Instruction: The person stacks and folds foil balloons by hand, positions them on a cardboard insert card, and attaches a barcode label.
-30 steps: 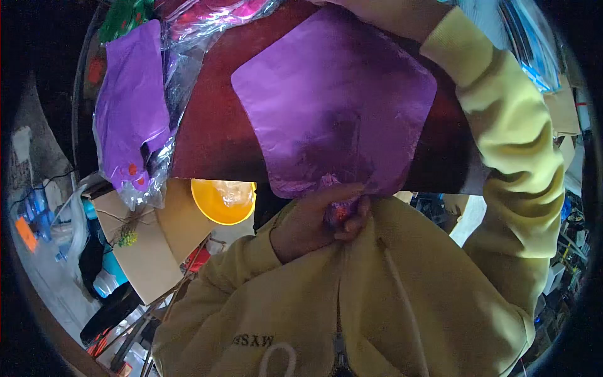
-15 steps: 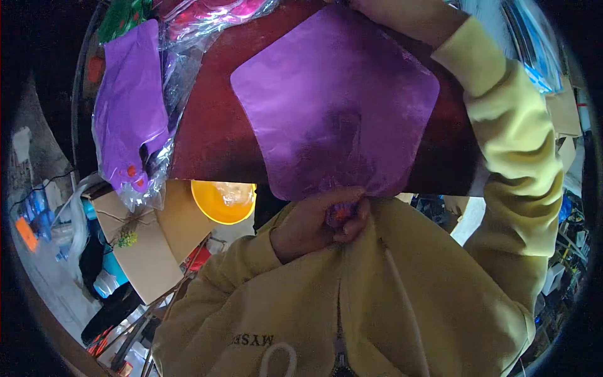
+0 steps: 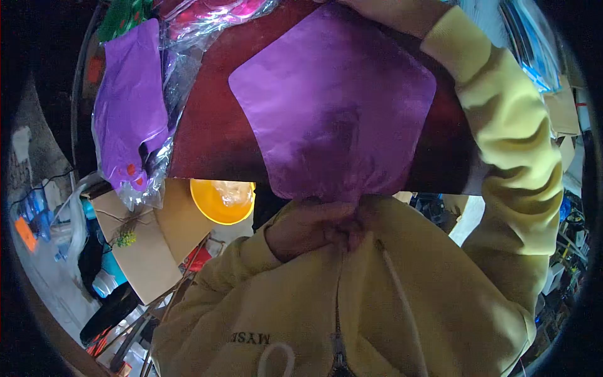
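A purple pentagon-shaped sheet (image 3: 339, 107) with a slight sheen spreads over a dark red tabletop (image 3: 207, 138), its near edge hanging past the table's front. At my chest, my left hand (image 3: 314, 229) is closed around the gathered near end of the sheet; what lies inside the fist is hidden. My right hand (image 3: 392, 12) is at the sheet's far corner, and its fingers are cut off by the top of the view. A shadow falls across the sheet's lower middle.
At the table's left lies another purple piece (image 3: 132, 94) in clear plastic, with pink wrapped items (image 3: 220, 12) and a green item (image 3: 125, 19) behind. Below stand a yellow bucket (image 3: 223, 204) and a cardboard box (image 3: 141, 251). Blue-and-white packages (image 3: 534, 44) are at the far right.
My left hand has shifted slightly down and closed over the purple, red-spotted end that showed between its fingers. My right hand and sleeve have moved slightly up and left.
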`<state>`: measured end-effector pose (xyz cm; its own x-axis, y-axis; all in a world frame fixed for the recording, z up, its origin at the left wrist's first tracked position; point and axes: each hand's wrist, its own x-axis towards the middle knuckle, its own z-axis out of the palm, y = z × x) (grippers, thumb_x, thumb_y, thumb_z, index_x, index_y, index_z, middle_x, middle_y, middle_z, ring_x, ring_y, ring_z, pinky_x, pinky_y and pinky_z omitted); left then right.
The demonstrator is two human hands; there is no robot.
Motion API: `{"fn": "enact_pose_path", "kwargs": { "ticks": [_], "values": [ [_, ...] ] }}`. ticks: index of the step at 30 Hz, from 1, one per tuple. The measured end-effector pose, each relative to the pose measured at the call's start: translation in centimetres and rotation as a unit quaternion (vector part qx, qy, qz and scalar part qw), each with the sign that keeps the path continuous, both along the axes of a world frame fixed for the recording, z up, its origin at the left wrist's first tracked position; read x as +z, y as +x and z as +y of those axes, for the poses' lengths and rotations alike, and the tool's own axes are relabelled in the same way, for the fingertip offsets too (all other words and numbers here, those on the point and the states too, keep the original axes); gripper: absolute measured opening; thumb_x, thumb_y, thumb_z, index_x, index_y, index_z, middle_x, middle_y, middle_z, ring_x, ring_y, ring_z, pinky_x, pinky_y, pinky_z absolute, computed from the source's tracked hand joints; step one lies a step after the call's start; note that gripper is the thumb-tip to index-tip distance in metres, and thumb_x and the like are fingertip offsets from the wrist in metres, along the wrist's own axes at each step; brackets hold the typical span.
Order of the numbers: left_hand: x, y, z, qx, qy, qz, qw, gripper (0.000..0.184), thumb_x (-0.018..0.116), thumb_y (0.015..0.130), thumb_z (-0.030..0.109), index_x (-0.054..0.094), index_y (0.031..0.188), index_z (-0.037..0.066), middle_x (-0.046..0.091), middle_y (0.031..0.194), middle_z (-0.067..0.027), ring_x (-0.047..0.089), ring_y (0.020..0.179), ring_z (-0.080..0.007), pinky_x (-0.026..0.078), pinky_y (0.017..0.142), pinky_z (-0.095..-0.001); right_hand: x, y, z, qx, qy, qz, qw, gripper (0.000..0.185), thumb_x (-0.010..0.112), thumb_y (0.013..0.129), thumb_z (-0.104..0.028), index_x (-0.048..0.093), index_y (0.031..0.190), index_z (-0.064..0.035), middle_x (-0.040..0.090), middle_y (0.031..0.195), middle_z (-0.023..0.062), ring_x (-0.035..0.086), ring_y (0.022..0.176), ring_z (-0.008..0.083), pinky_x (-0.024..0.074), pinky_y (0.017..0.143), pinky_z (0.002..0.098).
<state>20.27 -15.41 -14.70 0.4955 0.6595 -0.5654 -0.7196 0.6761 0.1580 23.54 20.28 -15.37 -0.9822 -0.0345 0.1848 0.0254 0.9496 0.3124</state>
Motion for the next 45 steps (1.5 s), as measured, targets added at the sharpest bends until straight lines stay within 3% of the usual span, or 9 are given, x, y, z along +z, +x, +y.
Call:
{"fn": "enact_pose_path", "kwargs": {
  "ticks": [3, 16, 18, 24, 27, 29, 40, 44, 45],
  "values": [
    [0.6, -0.2, 0.4, 0.004, 0.027, 0.007, 1.000, 0.037, 0.051, 0.094, 0.032, 0.056, 0.105, -0.002, 0.062, 0.092, -0.0135, 0.061, 0.072, -0.0174, 0.049, 0.058, -0.0267, 6.3, 0.6, -4.6, -0.100, -0.036, -0.097, 0.990, 0.035, 0.041, 0.091, -0.008, 0.052, 0.124, -0.0116, 0.058, 0.107, 0.0165, 0.064, 0.088, 0.0320, 0.0529, 0.076, 0.0394],
    [0.4, 0.2, 1.1, 0.033, -0.017, -0.003, 0.999, 0.028, 0.053, 0.093, 0.025, 0.059, 0.101, -0.001, 0.061, 0.089, -0.0090, 0.058, 0.075, -0.0145, 0.047, 0.066, -0.0282, 6.4, 1.2, -4.4, -0.073, -0.102, -0.074, 0.989, 0.034, 0.041, 0.092, -0.007, 0.053, 0.123, -0.0100, 0.056, 0.111, 0.0188, 0.063, 0.092, 0.0332, 0.0526, 0.078, 0.0386],
    [0.0, 0.1, 0.9, 0.039, 0.003, -0.033, 0.999, 0.028, 0.053, 0.093, 0.025, 0.059, 0.102, -0.001, 0.062, 0.091, -0.0096, 0.059, 0.077, -0.0149, 0.047, 0.067, -0.0282, 8.3, 2.6, -5.4, 0.042, -0.177, 0.017, 0.983, 0.033, 0.040, 0.091, -0.006, 0.053, 0.121, -0.0097, 0.056, 0.108, 0.0195, 0.064, 0.090, 0.0333, 0.0533, 0.076, 0.0386],
    [1.7, 0.6, 2.0, 0.053, 0.023, -0.028, 0.998, 0.025, 0.050, 0.094, 0.022, 0.058, 0.100, -0.001, 0.061, 0.093, -0.0100, 0.058, 0.080, -0.0161, 0.048, 0.071, -0.0303, 5.9, 1.0, -3.8, -0.047, -0.088, -0.072, 0.992, 0.033, 0.041, 0.089, -0.005, 0.054, 0.119, -0.0086, 0.056, 0.107, 0.0190, 0.065, 0.086, 0.0318, 0.0534, 0.073, 0.0383],
    [1.6, 0.8, 2.1, 0.113, -0.092, 0.019, 0.989, 0.031, 0.051, 0.092, 0.028, 0.057, 0.105, 0.000, 0.061, 0.087, -0.0101, 0.057, 0.072, -0.0176, 0.045, 0.062, -0.0304, 5.9, 1.0, -3.8, -0.047, -0.071, -0.074, 0.994, 0.034, 0.041, 0.089, -0.005, 0.054, 0.120, -0.0093, 0.057, 0.106, 0.0180, 0.065, 0.084, 0.0312, 0.0532, 0.073, 0.0379],
    [-0.1, 0.3, 1.8, 0.071, 0.040, -0.049, 0.995, 0.023, 0.050, 0.094, 0.023, 0.058, 0.094, 0.001, 0.060, 0.091, -0.0083, 0.056, 0.077, -0.0150, 0.047, 0.072, -0.0302, 5.7, 1.0, -3.6, -0.038, -0.064, -0.065, 0.995, 0.035, 0.041, 0.090, -0.006, 0.054, 0.122, -0.0099, 0.057, 0.105, 0.0175, 0.065, 0.084, 0.0310, 0.0532, 0.072, 0.0378],
    [-0.2, 0.7, 1.8, 0.053, 0.027, -0.050, 0.997, 0.024, 0.051, 0.094, 0.026, 0.056, 0.087, 0.004, 0.053, 0.075, -0.0020, 0.044, 0.061, -0.0101, 0.036, 0.060, -0.0246, 5.9, 1.1, -4.0, -0.053, -0.046, -0.064, 0.995, 0.035, 0.041, 0.089, -0.005, 0.054, 0.122, -0.0083, 0.057, 0.108, 0.0168, 0.065, 0.081, 0.0317, 0.0539, 0.072, 0.0374],
    [1.2, 1.0, 2.5, 0.045, -0.024, 0.023, 0.998, 0.032, 0.046, 0.095, 0.033, 0.054, 0.079, 0.006, 0.047, 0.063, -0.0017, 0.042, 0.058, -0.0120, 0.032, 0.056, -0.0252, 7.2, 1.8, -5.1, 0.066, -0.157, 0.158, 0.973, 0.032, 0.050, 0.085, -0.003, 0.056, 0.117, -0.0031, 0.057, 0.111, 0.0187, 0.063, 0.084, 0.0323, 0.0540, 0.073, 0.0373],
    [0.9, 1.0, 2.4, 0.047, -0.024, 0.021, 0.998, 0.032, 0.046, 0.095, 0.033, 0.054, 0.079, 0.006, 0.047, 0.063, -0.0017, 0.042, 0.058, -0.0120, 0.032, 0.056, -0.0252, 8.1, 2.7, -6.9, 0.019, -0.171, 0.186, 0.967, 0.031, 0.053, 0.083, -0.002, 0.058, 0.113, -0.0007, 0.058, 0.106, 0.0191, 0.062, 0.085, 0.0318, 0.0537, 0.073, 0.0371]
  ]
}}
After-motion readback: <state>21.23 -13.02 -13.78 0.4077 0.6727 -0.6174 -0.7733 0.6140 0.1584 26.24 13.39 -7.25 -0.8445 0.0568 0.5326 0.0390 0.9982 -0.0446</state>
